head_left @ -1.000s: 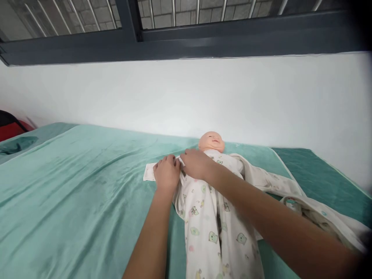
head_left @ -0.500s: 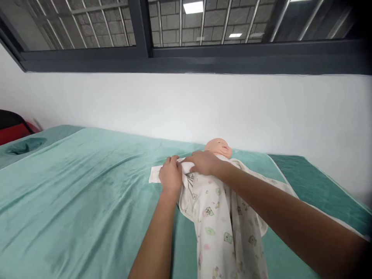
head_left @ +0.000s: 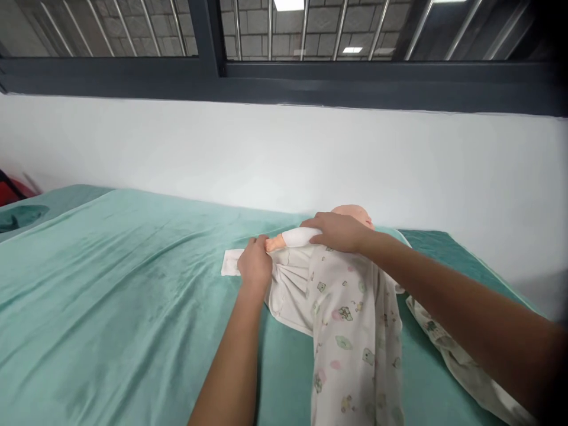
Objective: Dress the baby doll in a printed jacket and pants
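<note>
A baby doll lies on its back, its head partly hidden behind my right hand. A white baby garment with small animal and leaf prints covers its body. The doll's arm, in a white sleeve, reaches out to the left on top of the garment, its small hand bare. My left hand is closed on the garment's sleeve, beside the doll's hand; the cuff sticks out past my fingers. My right hand is wrapped around the doll's upper arm near the shoulder.
A teal sheet with soft creases covers the surface. Another printed cloth lies at right, under my forearm. Behind runs a white wall below a barred window. A red and black item sits at far left.
The doll's white-sleeved arm and hand now show outside the printed garment. My right hand has moved right to the doll's upper arm. Doll and garment appear farther right; the left hand stays near the cuff.
</note>
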{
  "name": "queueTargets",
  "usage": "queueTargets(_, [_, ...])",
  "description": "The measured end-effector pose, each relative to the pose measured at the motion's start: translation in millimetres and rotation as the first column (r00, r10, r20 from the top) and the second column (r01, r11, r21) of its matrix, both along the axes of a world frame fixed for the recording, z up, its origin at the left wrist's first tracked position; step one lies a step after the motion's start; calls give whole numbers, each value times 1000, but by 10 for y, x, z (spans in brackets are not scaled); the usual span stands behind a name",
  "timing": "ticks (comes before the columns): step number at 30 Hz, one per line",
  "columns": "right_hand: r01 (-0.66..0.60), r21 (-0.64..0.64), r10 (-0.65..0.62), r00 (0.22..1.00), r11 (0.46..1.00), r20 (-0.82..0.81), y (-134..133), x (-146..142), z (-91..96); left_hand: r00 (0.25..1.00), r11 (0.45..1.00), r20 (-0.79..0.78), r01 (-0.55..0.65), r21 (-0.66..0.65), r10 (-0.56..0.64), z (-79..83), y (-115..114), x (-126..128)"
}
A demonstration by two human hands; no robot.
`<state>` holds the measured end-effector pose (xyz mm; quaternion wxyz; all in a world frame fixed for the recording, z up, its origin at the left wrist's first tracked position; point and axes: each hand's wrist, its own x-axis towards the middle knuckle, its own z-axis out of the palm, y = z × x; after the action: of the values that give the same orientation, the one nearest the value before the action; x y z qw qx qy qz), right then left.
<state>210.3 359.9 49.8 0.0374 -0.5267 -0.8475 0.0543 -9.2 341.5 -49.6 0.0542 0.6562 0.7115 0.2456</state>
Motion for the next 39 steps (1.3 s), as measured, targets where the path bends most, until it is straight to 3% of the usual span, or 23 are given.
queueTargets(6, [-70,-29,69,997,997,-28,14,-179,-201,969,986,-222,134,95,-110,59,27,154])
queueTargets(10, [-148,-50,140,981,988,-135,-9,-237,-312,918,950,-275,310,41,-287,20,53,265])
queueTargets(13, [-42,-47,24,947,998,-320,-139,-65,-329,887,915,-270,401,50,-374,-12,70,328])
queueTargets(16, [196,-10,-171,827,981,-536,-363,235,-423,877,901,-274,428,69,-395,-26,97,380])
queueTargets(19, [454,40,-282,618,890,-734,-582,528,-695,887,912,-276,405,73,-371,-29,130,409])
queueTargets(21, [533,12,-288,476,846,-831,-664,674,-928,891,917,-283,391,81,-355,-29,147,410])
queueTargets(23, [585,-14,-312,413,811,-856,-679,769,-1127,895,921,-291,379,92,-339,-24,156,391])
queueTargets(24, [606,5,-320,428,796,-846,-665,798,-1198,899,925,-292,367,100,-325,-21,159,375])
queueTargets(26, [611,101,-320,539,785,-779,-610,825,-1279,915,939,-290,324,117,-280,-9,165,330])
queueTargets(28, [581,208,-313,666,787,-677,-544,827,-1299,933,956,-283,265,127,-221,4,173,282])
queueTargets(30, [568,272,-331,735,776,-592,-491,838,-1295,943,967,-278,223,124,-181,12,181,246])
queueTargets(32, [604,298,-371,735,739,-568,-458,887,-1295,944,969,-280,216,120,-176,6,189,230])
queueTargets(36, [740,224,-474,601,635,-643,-437,1054,-1318,945,963,-257,240,123,-203,-39,195,236])
queueTargets(39, [750,157,-515,574,642,-636,-437,1084,-1305,961,944,-127,266,192,-245,-28,136,253])
